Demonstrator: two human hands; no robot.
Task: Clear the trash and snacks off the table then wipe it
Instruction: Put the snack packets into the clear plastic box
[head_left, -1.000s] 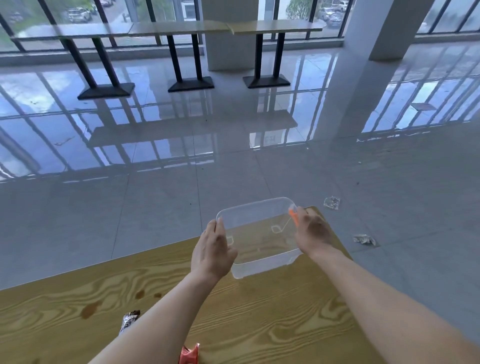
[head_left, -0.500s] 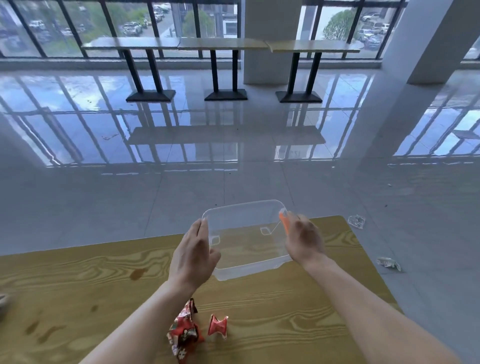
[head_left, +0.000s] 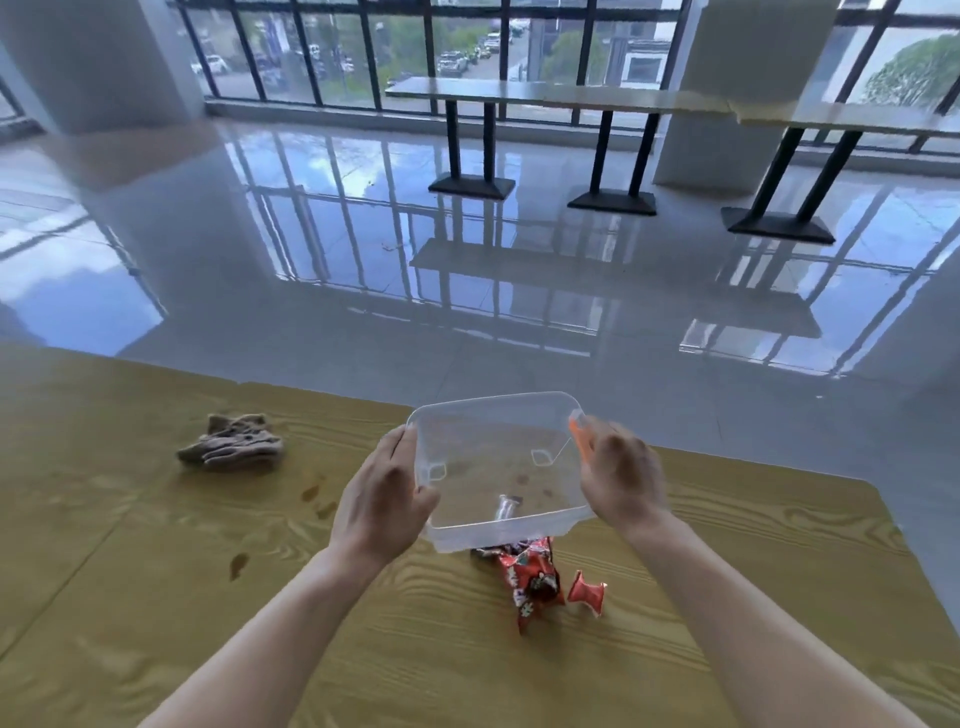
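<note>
Held a clear rectangular plastic container in the air just above the yellow wood-grain desk, open side up. Clasped its left wall with the left hand, back of the hand toward the camera, thumb against the near corner. Clasped its right wall with the right hand, fingers closed over the rim next to a blurred orange tab. Observed a small silvery wrapper through the clear bottom (inside the container or under it on the desk: could not tell). Located a crumpled red patterned snack wrapper on the desk, partly beneath the container's near edge, with a small red twisted wrapper just beside it on the right. Located a bunched brown cloth well to the left, near the desk's far edge. Noted dark spill marks on the desk surface between the cloth and the left forearm.
</note>
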